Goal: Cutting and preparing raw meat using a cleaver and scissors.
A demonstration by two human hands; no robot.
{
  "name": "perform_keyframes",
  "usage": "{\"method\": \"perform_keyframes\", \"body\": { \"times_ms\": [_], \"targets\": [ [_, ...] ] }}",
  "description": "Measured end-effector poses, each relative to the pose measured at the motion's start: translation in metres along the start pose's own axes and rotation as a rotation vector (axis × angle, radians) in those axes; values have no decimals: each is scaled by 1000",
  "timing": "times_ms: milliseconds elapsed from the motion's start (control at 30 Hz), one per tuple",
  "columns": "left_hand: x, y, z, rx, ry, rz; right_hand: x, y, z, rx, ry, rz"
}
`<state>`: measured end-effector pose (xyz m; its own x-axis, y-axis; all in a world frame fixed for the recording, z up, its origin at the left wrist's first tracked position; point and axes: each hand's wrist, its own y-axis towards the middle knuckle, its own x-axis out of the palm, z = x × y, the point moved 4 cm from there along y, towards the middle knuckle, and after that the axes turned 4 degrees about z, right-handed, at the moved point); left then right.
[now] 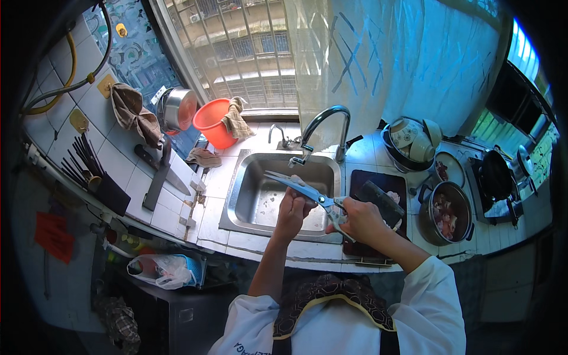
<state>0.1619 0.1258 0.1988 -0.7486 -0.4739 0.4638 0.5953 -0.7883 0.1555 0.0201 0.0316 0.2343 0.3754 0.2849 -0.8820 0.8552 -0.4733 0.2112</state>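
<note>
My right hand (361, 219) grips the handles of a pair of kitchen scissors (317, 197) above the sink's front right edge. The scissor blades point left over the stainless steel sink (239, 213) and look slightly parted. My left hand (293, 213) is curled right at the blades, over the basin. Something small and pale shows above the blades; whether it is a fingertip or a held piece is unclear. Right of the sink, a cleaver (379, 204) lies on a dark cutting board (359, 177) with pale meat (393, 196) beside its blade.
A pot (424, 222) of raw meat pieces stands right of the board, near a plate (457, 166) and stacked bowls (410, 137). Over the sink arches a faucet (326, 111). A red bucket (217, 128) stands back left; knives (155, 177) hang on the left wall.
</note>
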Motion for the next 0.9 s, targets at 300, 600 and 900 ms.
{"method": "perform_keyframes", "body": {
  "times_ms": [300, 600, 900],
  "targets": [
    [27, 4, -2, -319, -327, -149, -2, -11, 29, 230, 387, -70],
    [37, -7, -12, -200, -284, -124, -11, 3, 68, 240, 514, -122],
    [15, -24, -27, -191, -125, 216, -17, 23, 70, 111, 503, -149]
  ]
}}
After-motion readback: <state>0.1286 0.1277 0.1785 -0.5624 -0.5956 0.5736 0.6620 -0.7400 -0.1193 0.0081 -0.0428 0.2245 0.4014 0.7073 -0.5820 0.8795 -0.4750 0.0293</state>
